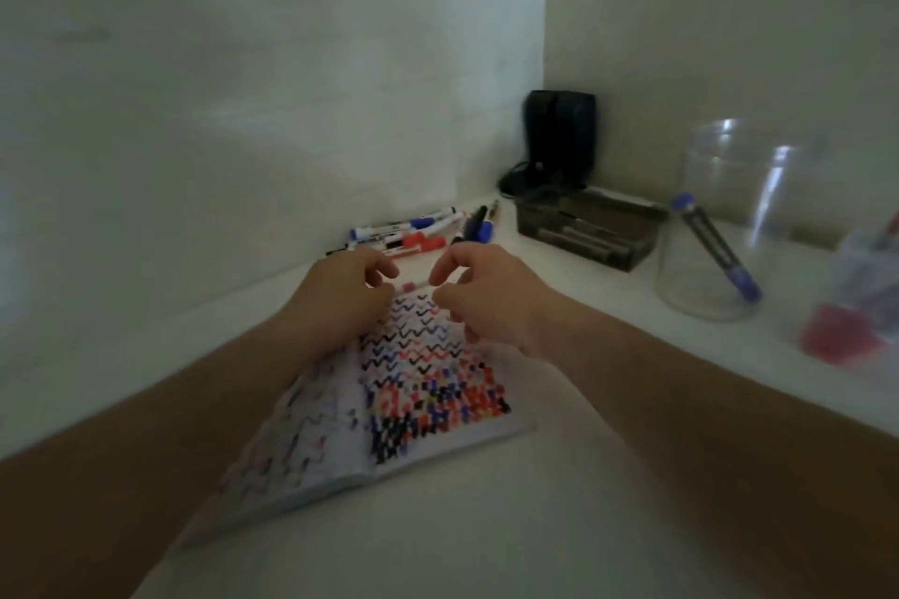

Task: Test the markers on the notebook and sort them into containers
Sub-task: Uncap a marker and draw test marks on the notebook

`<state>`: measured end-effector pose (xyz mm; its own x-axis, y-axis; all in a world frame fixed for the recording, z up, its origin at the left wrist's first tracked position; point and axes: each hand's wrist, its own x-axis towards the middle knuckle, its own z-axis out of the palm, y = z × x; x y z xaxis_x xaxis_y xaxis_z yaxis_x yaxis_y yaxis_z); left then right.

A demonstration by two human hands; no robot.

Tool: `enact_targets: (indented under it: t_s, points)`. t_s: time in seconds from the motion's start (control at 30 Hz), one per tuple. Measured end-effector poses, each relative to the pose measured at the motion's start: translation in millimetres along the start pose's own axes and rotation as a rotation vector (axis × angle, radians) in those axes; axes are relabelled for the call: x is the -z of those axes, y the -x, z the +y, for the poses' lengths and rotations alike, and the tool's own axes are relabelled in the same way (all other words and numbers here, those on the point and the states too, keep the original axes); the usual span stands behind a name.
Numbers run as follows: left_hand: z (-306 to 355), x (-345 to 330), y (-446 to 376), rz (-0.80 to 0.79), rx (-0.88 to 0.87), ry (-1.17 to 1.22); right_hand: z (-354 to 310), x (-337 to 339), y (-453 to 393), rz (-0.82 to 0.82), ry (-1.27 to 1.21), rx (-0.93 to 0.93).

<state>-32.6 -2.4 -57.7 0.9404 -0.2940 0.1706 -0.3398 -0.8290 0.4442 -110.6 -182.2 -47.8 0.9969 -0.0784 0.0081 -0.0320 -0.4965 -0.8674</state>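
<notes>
Marker (413, 286) between both grips, above notebook (418, 384).

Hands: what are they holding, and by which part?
One marker, level above the notebook: left hand pinches its left end, right hand its right end.

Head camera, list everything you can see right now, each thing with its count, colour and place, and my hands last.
notebook: one, white pages covered in red, blue and black squiggles, open on the table in front of the person.
loose markers: a pile, count unclear, blue, red and black caps, by the wall beyond the notebook.
dark tray: one, dark grey, right of the pile, markers inside.
clear jar: one, transparent, right side, one blue marker leaning inside.
black pouch: one, in the corner.
red object: one, far right, blurred.
table: one, white.
held marker: one, whitish, above the notebook.
left hand: grips the marker's left end.
right hand: pinches its right end.
</notes>
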Motion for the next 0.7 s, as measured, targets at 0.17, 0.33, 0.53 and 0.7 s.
enact_targets:
  t_s: [0.17, 0.33, 0.53, 0.7]
  points:
    - [-27, -15, -26, -0.051, 0.014, -0.186, 10, -29, -34, 0.073, 0.036, -0.06]
    - [-15, -20, -19, 0.073, -0.077, -0.504, 19, -29, -27, 0.075, 0.218, 0.104]
    - [17, 16, 23, 0.096, -0.294, -0.059, 5, -26, -18, 0.177, 0.512, 0.284]
    - [-4, 26, 41, 0.065, -0.322, 0.511, 8, -19, -16, 0.129, -0.091, 0.075]
